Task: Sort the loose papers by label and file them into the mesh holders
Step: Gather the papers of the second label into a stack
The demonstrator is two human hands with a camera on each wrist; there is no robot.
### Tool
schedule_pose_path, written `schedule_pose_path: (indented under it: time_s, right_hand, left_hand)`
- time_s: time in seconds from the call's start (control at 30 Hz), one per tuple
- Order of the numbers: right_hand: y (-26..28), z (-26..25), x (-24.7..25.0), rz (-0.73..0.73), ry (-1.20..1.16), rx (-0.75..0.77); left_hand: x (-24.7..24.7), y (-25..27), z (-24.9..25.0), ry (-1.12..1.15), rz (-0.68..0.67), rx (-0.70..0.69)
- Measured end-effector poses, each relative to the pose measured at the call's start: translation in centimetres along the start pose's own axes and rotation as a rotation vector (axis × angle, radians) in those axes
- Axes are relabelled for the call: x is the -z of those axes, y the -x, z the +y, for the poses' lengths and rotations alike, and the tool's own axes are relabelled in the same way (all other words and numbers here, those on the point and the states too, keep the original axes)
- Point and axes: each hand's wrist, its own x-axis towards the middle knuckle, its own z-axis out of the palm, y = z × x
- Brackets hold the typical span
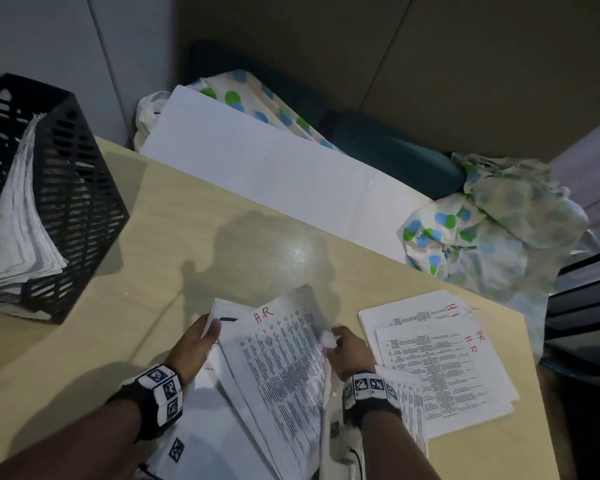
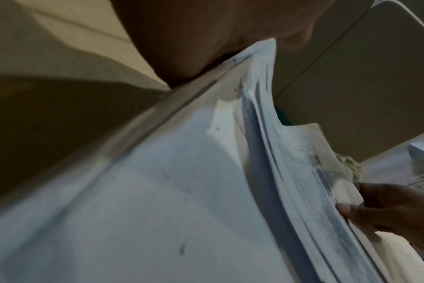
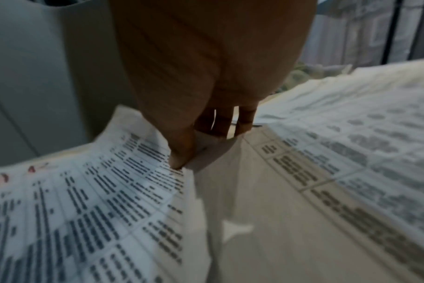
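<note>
Now you hold the stack of loose papers with your left hand; its thumb lies over the far left edge of the stack, but how the other fingers lie under the sheets I cannot tell. Your right hand pinches the right edge of the top sheet, marked "H.R" in red, between thumb and fingertips. I think you lift this edge to separate 1 sheet from the stack while the left hand keeps the rest together.

Just right of your right fingers lies the sorted pile, also marked H.R, flat on the table; probably the sheet belongs there. The mesh holder, with papers in it, stands well away beyond your left fingers.

Only the head view shows the labels and the holder. The left wrist view shows the many layered edges of the stack; the right wrist view shows the pinch closely.
</note>
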Motion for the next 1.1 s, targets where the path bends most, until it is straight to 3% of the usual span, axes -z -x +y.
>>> schedule_pose_path:
  time_s: [0.17, 0.33, 0.4, 0.47, 0.57, 0.67, 0.73, 0.87, 1.03, 1.1]
  right_hand:
    - [0.2, -0.1, 0.7, 0.137, -0.288, -0.032]
    - [-0.3, 1.4, 4.0, 0.486, -0.59, -0.09]
    - [-0.2, 1.8, 5.5, 0.536, -0.725, -0.038]
    - [0.0, 1.7, 6.4, 0.491, -0.681, 0.004]
    - [-0.2, 0.3, 5.9, 0.283, -0.495, 0.114]
    - [-0.3, -1.6, 3.3, 0.034, -0.325, 0.199]
    - [0.3, -3.0, 1.6, -0.022, -0.314, 0.201]
    - [1.1, -4.6, -0.3, 0.007, -0.444, 0.143]
    - [0.4, -4.3, 0.3, 0.333, -0.548, 0.038]
    - [0.5, -4.2, 0.6, 0.386, -0.607, -0.05]
  left_hand:
    - [0.2, 0.3, -0.4, -0.177, -0.028, -0.026]
    - [0.7, 0.2, -0.1, -0.268, 0.142, 0.028]
    - [1.3, -0.1, 0.1, -0.306, 0.186, 0.027]
    - [2.0, -0.5, 0.0, -0.267, 0.216, 0.047]
    - [2.7, -1.3, -0.7, -0.217, 0.243, 0.08]
    - [2.6, -1.5, -0.9, -0.114, 0.21, 0.072]
    - [2.5, -1.4, -0.7, -0.112, 0.225, 0.078]
    - [2.7, -0.7, -0.2, 0.033, 0.257, 0.116]
    - [3.7, -0.4, -1.1, 0.036, 0.263, 0.105]
    - [3.7, -0.3, -1.3, 0.034, 0.295, 0.097]
